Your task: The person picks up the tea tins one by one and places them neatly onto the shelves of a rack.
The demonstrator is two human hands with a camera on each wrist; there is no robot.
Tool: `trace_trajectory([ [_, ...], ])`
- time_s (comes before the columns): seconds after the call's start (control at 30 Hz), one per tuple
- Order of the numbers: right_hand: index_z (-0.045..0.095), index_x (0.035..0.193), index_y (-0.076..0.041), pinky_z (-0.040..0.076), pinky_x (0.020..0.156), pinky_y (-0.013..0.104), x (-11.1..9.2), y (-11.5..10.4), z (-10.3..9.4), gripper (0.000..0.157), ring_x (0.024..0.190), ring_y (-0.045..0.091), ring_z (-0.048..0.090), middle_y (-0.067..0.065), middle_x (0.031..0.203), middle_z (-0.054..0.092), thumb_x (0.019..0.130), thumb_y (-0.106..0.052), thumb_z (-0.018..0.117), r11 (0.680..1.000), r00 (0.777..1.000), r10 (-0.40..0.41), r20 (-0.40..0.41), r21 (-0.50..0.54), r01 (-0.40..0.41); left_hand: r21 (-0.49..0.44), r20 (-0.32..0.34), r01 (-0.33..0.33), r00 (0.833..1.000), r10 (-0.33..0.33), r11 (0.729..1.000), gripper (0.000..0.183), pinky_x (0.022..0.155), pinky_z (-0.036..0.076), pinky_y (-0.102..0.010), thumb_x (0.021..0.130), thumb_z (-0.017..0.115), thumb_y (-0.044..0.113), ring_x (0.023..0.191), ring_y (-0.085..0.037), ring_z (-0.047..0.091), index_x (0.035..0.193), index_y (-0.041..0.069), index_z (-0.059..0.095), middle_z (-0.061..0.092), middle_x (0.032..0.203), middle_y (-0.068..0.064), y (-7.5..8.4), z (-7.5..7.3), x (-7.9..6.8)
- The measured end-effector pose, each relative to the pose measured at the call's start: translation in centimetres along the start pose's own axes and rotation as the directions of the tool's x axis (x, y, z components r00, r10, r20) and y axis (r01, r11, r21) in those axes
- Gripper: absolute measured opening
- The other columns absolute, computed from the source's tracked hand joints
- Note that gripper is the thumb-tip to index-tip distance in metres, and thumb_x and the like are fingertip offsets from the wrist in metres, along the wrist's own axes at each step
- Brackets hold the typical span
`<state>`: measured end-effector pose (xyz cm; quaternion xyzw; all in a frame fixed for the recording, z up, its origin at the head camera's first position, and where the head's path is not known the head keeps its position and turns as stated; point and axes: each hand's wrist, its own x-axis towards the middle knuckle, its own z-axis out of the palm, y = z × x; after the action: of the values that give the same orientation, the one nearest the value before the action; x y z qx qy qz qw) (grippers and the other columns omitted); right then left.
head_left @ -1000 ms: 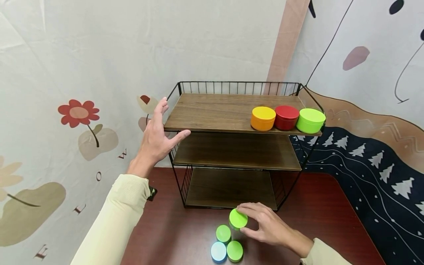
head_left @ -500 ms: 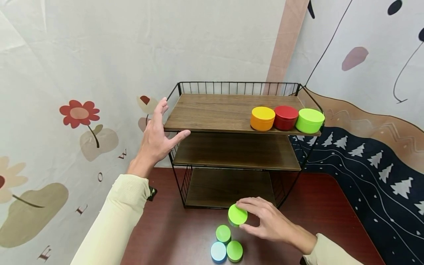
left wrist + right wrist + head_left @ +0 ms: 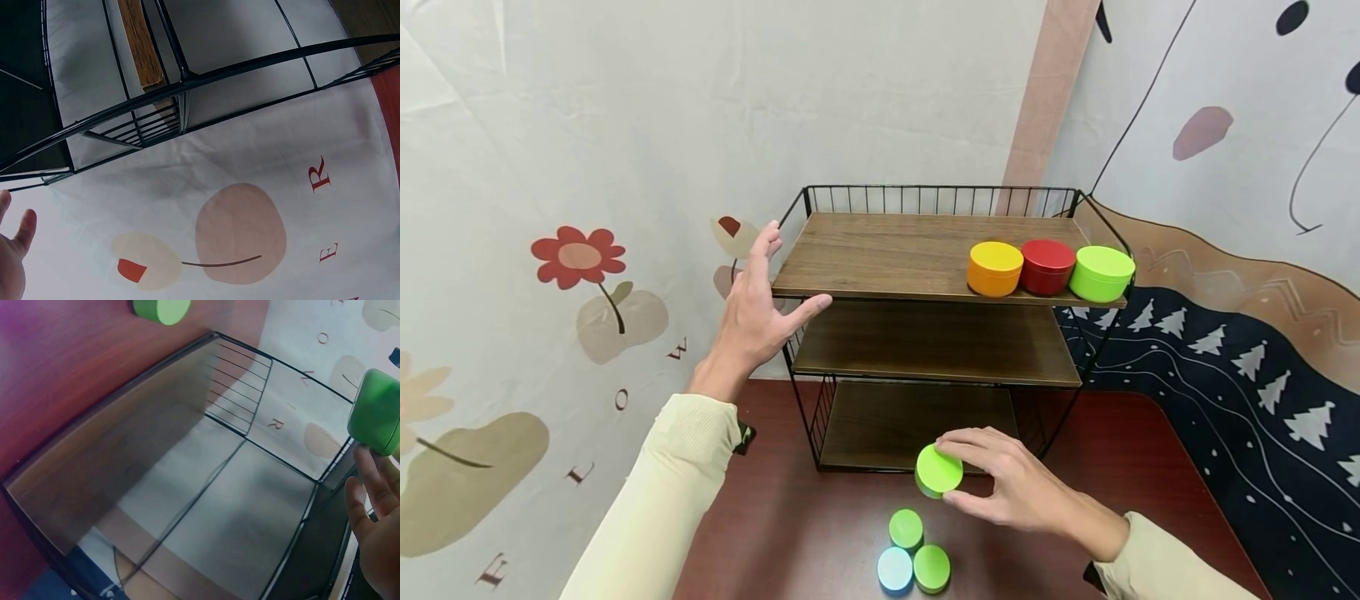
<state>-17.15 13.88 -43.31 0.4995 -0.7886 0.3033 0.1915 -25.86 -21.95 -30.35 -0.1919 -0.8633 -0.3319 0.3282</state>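
Note:
My right hand pinches a round lime-green tin between thumb and fingers, raised above the table in front of the bottom shelf. In the right wrist view the same green tin shows at the right edge, by the fingertips. My left hand is at the left side of the three-tier shelf rack, thumb and fingers spread; whether it touches the frame I cannot tell. On the table below the raised tin stand two green tins and a light blue tin, close together.
On the top shelf, toward its front right, a yellow-orange tin, a red tin and a lime-green tin stand in a row. Black wire frame edges the rack. A printed cloth hangs behind the dark red table.
My right hand has risen with the green tin, away from the other tins and toward the rack. The left hand has stayed in place.

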Motion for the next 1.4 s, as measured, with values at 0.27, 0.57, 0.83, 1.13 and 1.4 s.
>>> trace_trajectory([
  [0.27, 0.067, 0.123, -0.009, 0.048, 0.088, 0.025, 1.3, -0.2, -1.2, 0.045, 0.104, 0.015, 0.063, 0.001, 0.122, 0.065, 0.087, -0.034, 0.077, 0.998, 0.998, -0.061, -0.015, -0.023, 0.06, -0.006, 0.004, 0.004, 1.0, -0.004, 1.0, 0.102, 0.11, 0.032, -0.056, 0.08, 0.081, 0.047, 0.143, -0.02, 0.036, 0.158, 0.022, 0.02, 0.032, 0.159, 0.003, 0.1, 0.1, 0.1],
  [0.57, 0.067, 0.124, -0.009, 0.048, 0.09, 0.025, 2.9, -0.6, -3.0, 0.047, 0.109, 0.015, 0.061, 0.001, 0.124, 0.065, 0.087, -0.037, 0.076, 0.998, 0.998, -0.059, 0.002, -0.024, 0.059, -0.003, 0.005, 0.008, 1.0, -0.008, 1.0, 0.102, 0.109, 0.032, -0.057, 0.08, 0.081, 0.047, 0.143, -0.021, 0.037, 0.158, 0.021, 0.02, 0.033, 0.159, 0.003, 0.1, 0.1, 0.1],
  [0.83, 0.068, 0.123, -0.007, 0.048, 0.088, 0.027, 4.6, -0.7, -4.3, 0.047, 0.105, 0.016, 0.062, 0.003, 0.122, 0.065, 0.089, -0.038, 0.074, 0.992, 0.992, -0.122, -0.027, -0.046, 0.121, -0.001, 0.001, 0.006, 1.0, -0.006, 1.0, 0.102, 0.109, 0.032, -0.058, 0.08, 0.08, 0.048, 0.142, -0.022, 0.037, 0.158, 0.021, 0.02, 0.033, 0.159, 0.002, 0.0, 0.0, 0.0],
  [1.13, 0.067, 0.125, -0.007, 0.045, 0.09, 0.021, 5.8, -0.7, -6.0, 0.049, 0.106, 0.016, 0.06, 0.003, 0.125, 0.065, 0.09, -0.04, 0.073, 0.995, 0.995, -0.09, -0.032, -0.036, 0.089, -0.015, -0.015, -0.029, 0.999, 0.029, 0.999, 0.1, 0.108, 0.032, -0.058, 0.081, 0.081, 0.046, 0.142, -0.022, 0.038, 0.157, 0.019, 0.022, 0.032, 0.159, 0.003, -0.1, 0.2, 0.1],
  [1.4, 0.068, 0.124, -0.005, 0.05, 0.086, 0.03, 7.5, -1.0, -7.3, 0.049, 0.106, 0.019, 0.061, 0.006, 0.123, 0.066, 0.092, -0.043, 0.068, 0.992, 0.992, -0.121, -0.044, -0.047, 0.119, -0.013, -0.008, -0.018, 1.0, 0.018, 1.0, 0.1, 0.109, 0.031, -0.06, 0.081, 0.08, 0.047, 0.143, -0.02, 0.036, 0.157, 0.019, 0.021, 0.031, 0.16, -0.001, -0.1, 0.1, 0.0],
])
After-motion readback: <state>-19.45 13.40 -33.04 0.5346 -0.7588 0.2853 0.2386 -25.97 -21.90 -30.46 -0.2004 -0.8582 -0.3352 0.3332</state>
